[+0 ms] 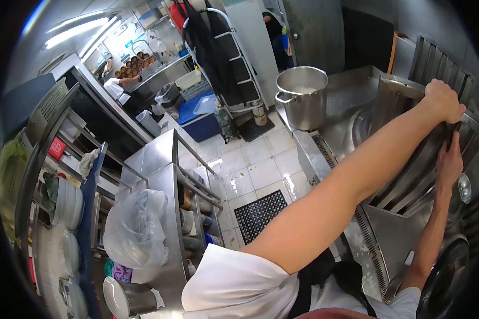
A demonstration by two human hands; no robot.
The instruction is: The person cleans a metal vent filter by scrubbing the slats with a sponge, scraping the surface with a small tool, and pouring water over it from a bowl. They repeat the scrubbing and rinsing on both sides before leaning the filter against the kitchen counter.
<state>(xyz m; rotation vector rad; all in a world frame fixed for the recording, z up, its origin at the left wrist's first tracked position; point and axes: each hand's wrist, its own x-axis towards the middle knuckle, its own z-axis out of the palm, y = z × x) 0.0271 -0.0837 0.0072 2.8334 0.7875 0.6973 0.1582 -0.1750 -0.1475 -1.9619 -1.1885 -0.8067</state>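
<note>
At the far right of the head view, my left hand [443,101] is closed over the upper edge of a slatted metal hood filter [410,165]. Just below it, my right hand [450,165] is closed on the filter's right-hand side; a dark strip shows by its fingers. The filter is tilted over the metal cooking range [391,228], and my left forearm hides part of it. More slatted panels [446,66] stand behind my hands against the wall. A large steel stockpot [302,98] with pale contents sits on the range's far corner.
A steel worktable [162,181] bearing a clear plastic bag [138,228] and a lidded pot [127,297] is left. Plates [69,202] fill a shelf. A black mat [258,212] lies on wet tiles. Behind stand a ladder [239,58], a blue cooler [199,117] and two people [117,87].
</note>
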